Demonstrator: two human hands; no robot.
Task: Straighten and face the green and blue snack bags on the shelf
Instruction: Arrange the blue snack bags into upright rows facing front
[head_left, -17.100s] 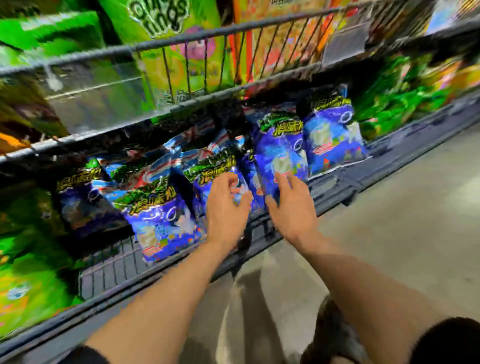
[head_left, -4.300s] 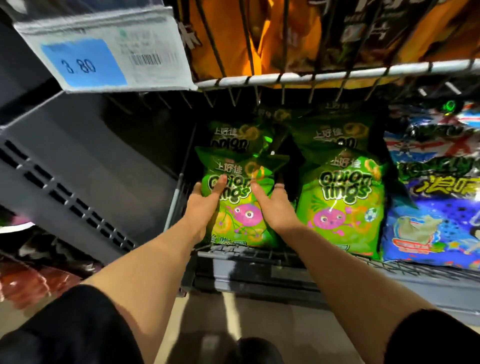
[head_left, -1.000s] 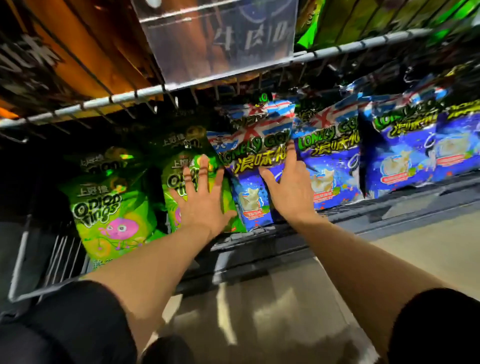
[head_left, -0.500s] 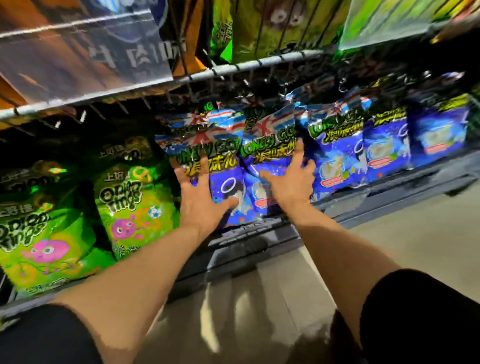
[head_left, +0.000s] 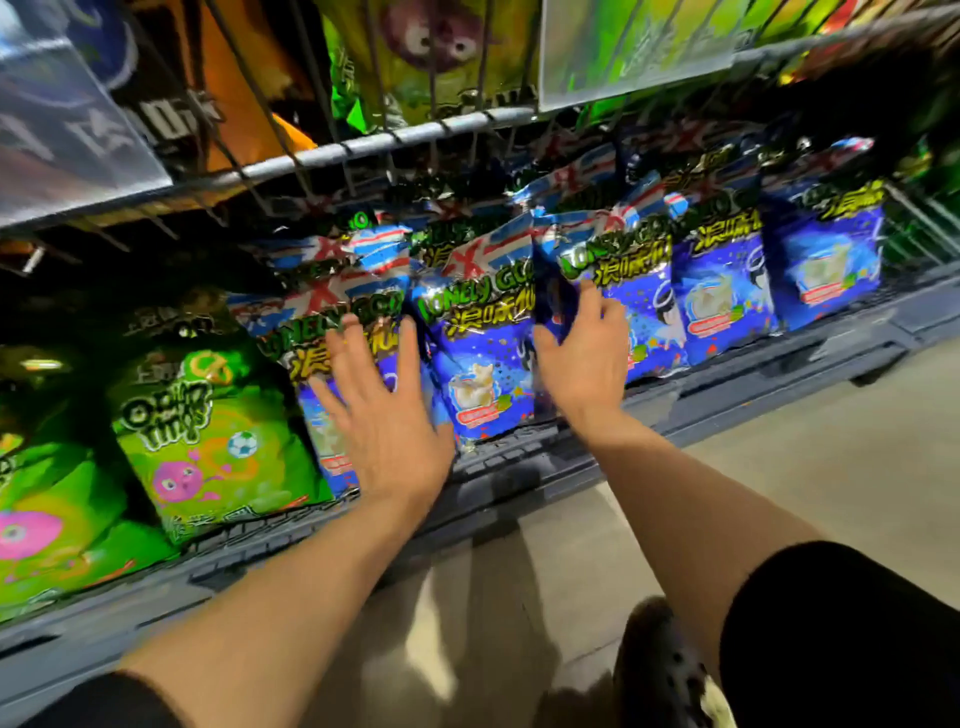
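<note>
Several blue snack bags stand in a row on the bottom shelf (head_left: 519, 467). My left hand (head_left: 379, 410) lies flat with spread fingers on the front of the leftmost blue bag (head_left: 332, 332). My right hand (head_left: 584, 353) holds the left edge of a blue bag (head_left: 634, 280) further right, thumb on its side and fingers on its face. Between my hands stands another blue bag (head_left: 483, 338), facing forward. Green onion-ring bags (head_left: 208, 431) stand at the left of the shelf, with one more (head_left: 47, 530) at the frame's edge.
A wire shelf rail (head_left: 395, 137) with clear price-tag holders (head_left: 72, 135) runs just above the bags, holding orange and green packs. More blue bags (head_left: 826, 254) continue to the right. The grey floor (head_left: 805, 467) lies below, and my shoe (head_left: 665, 670) shows at the bottom.
My view and both hands have shifted right along the row. The left hand moved onto the leftmost blue bag's face, and the right hand took the edge of a bag further right.
</note>
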